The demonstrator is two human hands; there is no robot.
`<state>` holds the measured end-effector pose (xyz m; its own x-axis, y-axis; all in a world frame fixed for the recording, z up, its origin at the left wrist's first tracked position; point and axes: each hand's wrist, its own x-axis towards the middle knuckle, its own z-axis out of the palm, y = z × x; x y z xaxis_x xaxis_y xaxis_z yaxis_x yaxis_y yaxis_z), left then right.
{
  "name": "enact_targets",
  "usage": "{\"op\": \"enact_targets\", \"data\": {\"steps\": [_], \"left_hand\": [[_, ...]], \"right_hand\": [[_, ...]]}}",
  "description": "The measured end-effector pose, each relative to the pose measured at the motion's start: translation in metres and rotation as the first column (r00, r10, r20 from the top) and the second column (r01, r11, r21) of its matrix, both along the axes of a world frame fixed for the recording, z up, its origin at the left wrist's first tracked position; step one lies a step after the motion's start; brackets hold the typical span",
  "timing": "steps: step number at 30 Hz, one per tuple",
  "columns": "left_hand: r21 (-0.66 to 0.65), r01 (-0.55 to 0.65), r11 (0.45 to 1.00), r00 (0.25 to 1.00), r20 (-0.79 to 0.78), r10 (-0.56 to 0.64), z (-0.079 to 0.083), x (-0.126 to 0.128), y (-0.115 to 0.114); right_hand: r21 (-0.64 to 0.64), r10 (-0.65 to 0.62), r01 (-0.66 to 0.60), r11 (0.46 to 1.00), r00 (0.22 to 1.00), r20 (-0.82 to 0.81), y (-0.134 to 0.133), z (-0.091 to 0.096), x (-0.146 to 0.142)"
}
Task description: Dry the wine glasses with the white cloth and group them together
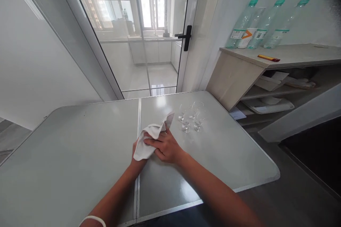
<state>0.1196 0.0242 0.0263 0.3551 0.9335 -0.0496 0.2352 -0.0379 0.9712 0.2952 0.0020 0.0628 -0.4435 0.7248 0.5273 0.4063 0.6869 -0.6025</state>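
A white cloth (147,147) is bunched between my hands above the table, near its centre seam. My right hand (165,146) is closed on the cloth from the right, its fingers pressed against the folds. My left hand (136,162) holds the cloth from below and the left, and most of its fingers are covered. Whether something lies inside the folds is hidden. Just beyond my right hand stand several small clear stemmed glasses (185,127), grouped together on the table.
The grey table (87,149) has a pale rim and rounded corners. Behind it is a glass door with a black handle (188,38). At the right, a wooden shelf unit (239,64) carries several green-capped bottles (241,25) and a yellow-red packet (268,57).
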Motion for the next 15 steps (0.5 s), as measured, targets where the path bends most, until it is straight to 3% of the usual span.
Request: {"op": "enact_targets", "data": {"steps": [2,5,8,10,11,13,15], "left_hand": [[0.117,-0.066,0.991,0.997,-0.032,0.07,0.0,-0.003,-0.004],[0.278,-0.076,0.957,0.985,-0.127,0.115,-0.003,-0.003,-0.01],[0.307,-0.121,0.944,0.989,-0.039,0.139,-0.005,0.001,-0.014],[0.231,-0.174,0.957,0.982,0.12,0.149,-0.004,0.005,-0.013],[0.169,-0.181,0.969,0.97,0.195,0.147,-0.003,0.007,-0.012],[0.046,-0.172,0.984,0.94,0.306,0.15,0.001,0.011,-0.008],[-0.033,-0.187,0.982,0.909,0.373,0.186,0.004,0.013,-0.005]], "right_hand": [[-0.029,-0.058,0.057,0.998,0.997,-0.055,0.002,0.001,0.004],[-0.293,-0.129,0.021,0.956,0.926,-0.354,0.005,-0.004,0.008],[-0.558,-0.287,-0.233,0.796,0.667,-0.688,0.009,-0.011,0.004],[-0.579,-0.358,-0.412,0.704,0.498,-0.79,0.011,-0.014,-0.006],[-0.567,-0.371,-0.463,0.682,0.449,-0.813,0.011,-0.016,-0.012],[-0.548,-0.365,-0.463,0.697,0.428,-0.827,0.009,-0.018,-0.024],[-0.536,-0.319,-0.355,0.766,0.514,-0.796,0.006,-0.021,-0.031]]}}
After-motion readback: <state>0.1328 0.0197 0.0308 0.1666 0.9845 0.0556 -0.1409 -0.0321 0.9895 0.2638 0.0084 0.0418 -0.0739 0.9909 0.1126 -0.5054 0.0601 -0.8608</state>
